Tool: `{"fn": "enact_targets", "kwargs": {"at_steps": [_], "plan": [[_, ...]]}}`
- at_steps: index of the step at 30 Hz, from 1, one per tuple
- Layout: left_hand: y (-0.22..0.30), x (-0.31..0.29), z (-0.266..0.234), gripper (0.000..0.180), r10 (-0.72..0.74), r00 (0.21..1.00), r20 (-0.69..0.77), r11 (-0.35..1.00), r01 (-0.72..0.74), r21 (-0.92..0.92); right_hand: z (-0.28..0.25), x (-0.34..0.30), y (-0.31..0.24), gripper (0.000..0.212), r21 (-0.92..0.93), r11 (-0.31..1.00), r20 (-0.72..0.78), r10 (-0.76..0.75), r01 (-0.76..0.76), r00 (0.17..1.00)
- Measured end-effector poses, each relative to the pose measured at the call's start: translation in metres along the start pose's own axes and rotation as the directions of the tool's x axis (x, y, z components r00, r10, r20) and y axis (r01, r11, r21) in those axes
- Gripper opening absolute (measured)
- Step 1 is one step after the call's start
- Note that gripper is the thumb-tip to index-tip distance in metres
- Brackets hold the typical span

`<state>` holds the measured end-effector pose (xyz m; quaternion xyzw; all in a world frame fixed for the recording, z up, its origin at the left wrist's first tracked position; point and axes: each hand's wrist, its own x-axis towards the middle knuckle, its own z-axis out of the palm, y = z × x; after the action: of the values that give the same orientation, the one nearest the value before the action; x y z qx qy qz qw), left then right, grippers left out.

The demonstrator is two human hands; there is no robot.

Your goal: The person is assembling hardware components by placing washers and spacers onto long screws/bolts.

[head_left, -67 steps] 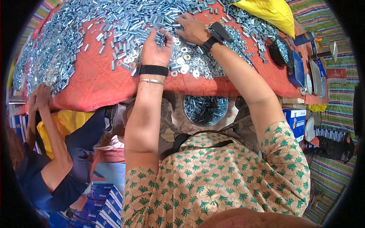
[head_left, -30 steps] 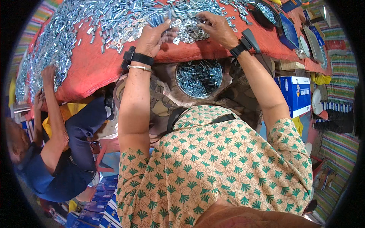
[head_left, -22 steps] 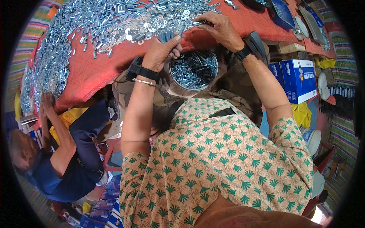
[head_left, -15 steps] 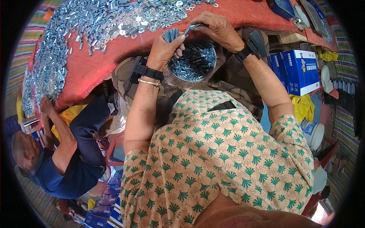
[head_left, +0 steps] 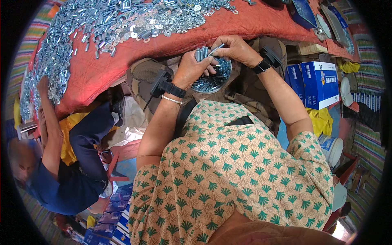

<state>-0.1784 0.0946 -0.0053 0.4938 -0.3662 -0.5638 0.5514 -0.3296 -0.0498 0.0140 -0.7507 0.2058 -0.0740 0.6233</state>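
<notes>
My left hand (head_left: 191, 69) is closed around a bundle of short silver metal rods (head_left: 201, 54) that stand upright above its fingers. Between the thumb and fingers of my right hand (head_left: 237, 50) is a single slim metal rod (head_left: 216, 49), slanting with its lower end by the bundle. Both hands are over a round tub (head_left: 209, 92) in front of my body, and they partly cover it. Inside lie many similar metal rods (head_left: 222, 70). Whether the rods are hollow or threaded is too small to tell.
A red cloth-covered table (head_left: 92, 85) carries a heap of metal cylinders (head_left: 57, 53) and washers (head_left: 163, 22). At the left, a seated co-worker (head_left: 61, 183) reaches into the heap. Blue-and-white boxes (head_left: 320, 85), a yellow bag (head_left: 320, 121) and a white bucket (head_left: 335, 151) stand at right.
My hands have drawn closer together, the left moving right and downward over the tub. The rod in my right hand now meets the bundle. The co-worker's arm reaches farther up the heap.
</notes>
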Motion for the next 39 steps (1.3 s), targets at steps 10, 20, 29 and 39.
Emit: {"fn": "enact_targets", "kwargs": {"at_steps": [10,20,29,39], "plan": [[-0.012,0.016,-0.002,0.023,-0.025,0.960,-0.279,0.945,-0.068,-0.319,-0.010,0.040,-0.010,0.022,-0.090,0.994,-0.135,-0.079,0.067,0.988],[-0.019,0.030,-0.003,0.022,0.018,0.921,-0.390,0.930,-0.158,-0.331,-0.011,0.095,0.018,0.014,-0.764,0.602,-0.259,-0.615,0.232,0.745],[-0.029,0.035,-0.004,0.025,-0.018,0.948,-0.317,0.891,-0.128,-0.435,-0.001,0.064,0.001,0.010,-0.169,0.950,-0.327,-0.306,0.263,0.894],[-0.031,0.037,-0.001,0.028,-0.001,0.963,-0.269,0.888,-0.123,-0.443,0.011,0.054,0.006,0.010,-0.184,0.940,-0.519,-0.342,0.289,0.783]]}}
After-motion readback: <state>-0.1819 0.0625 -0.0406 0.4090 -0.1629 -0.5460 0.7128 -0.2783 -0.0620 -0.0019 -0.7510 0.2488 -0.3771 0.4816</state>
